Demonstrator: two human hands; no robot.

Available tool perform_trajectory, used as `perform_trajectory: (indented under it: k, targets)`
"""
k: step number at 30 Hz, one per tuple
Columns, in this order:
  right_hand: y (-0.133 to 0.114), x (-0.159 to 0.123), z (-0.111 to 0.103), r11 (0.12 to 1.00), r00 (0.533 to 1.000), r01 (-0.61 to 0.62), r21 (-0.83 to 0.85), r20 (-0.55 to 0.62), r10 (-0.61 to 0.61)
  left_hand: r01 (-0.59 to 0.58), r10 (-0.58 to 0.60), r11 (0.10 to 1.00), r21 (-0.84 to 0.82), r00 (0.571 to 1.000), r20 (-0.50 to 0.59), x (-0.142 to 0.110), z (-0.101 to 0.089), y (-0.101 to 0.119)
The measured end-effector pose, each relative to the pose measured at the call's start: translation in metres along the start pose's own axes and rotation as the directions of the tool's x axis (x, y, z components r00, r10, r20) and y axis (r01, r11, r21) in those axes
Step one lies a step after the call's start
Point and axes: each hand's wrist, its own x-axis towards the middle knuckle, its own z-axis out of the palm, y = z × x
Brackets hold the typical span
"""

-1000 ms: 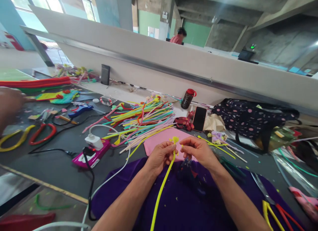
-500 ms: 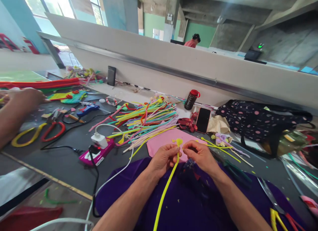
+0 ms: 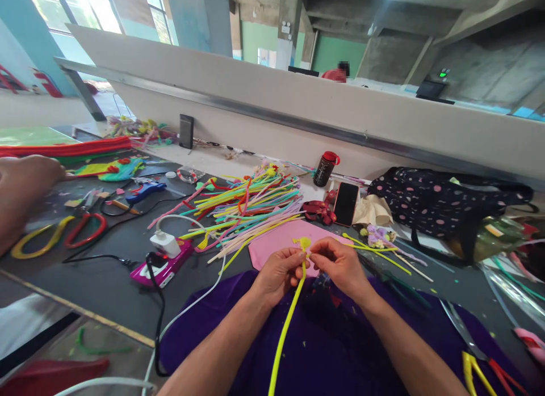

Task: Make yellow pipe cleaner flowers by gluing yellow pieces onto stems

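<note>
My left hand (image 3: 283, 273) is closed round a yellow chenille stem (image 3: 284, 336) just under its small yellow head (image 3: 303, 243), which looks like a flower bud. From there the long stem hangs down over the purple cloth (image 3: 323, 350) on my lap. My right hand (image 3: 337, 262) is pinched, its fingertips right beside the head at the top of the stem. What lies between those fingertips, if anything, is too small to make out. Behind both hands lies a pink sheet (image 3: 272, 245) on the dark table.
A heap of coloured chenille stems (image 3: 251, 200) lies behind the pink sheet. Left are a purple power strip (image 3: 164, 265), scissors (image 3: 85, 228) and a co-worker's hand (image 3: 32, 180). Right are a phone (image 3: 346, 204), a black bottle (image 3: 326, 169), a patterned bag (image 3: 443, 203) and more scissors (image 3: 466, 331).
The fingertips of my right hand have come in from slightly apart to the yellow head. My left hand keeps its hold on the stem. The co-worker's hand has shifted, and the view has moved slightly.
</note>
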Motion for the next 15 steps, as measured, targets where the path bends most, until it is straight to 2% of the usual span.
perform_trajectory:
  k: [5,10,15]
  targets:
    - [0.002,0.002,-0.001,0.987,0.998,-0.046,0.152,0.051,0.038,-0.052,0.052,0.998,0.032,0.999,-0.004,-0.003,0.003,0.002]
    - [0.009,0.010,-0.009,0.922,0.990,-0.142,0.361,0.052,0.132,-0.056,0.055,0.998,-0.011,0.997,-0.061,-0.005,0.004,0.002]
    - [0.014,0.012,-0.008,0.924,0.976,-0.193,0.331,0.161,0.146,-0.037,0.038,0.999,0.020,0.996,-0.078,-0.003,0.002,0.002]
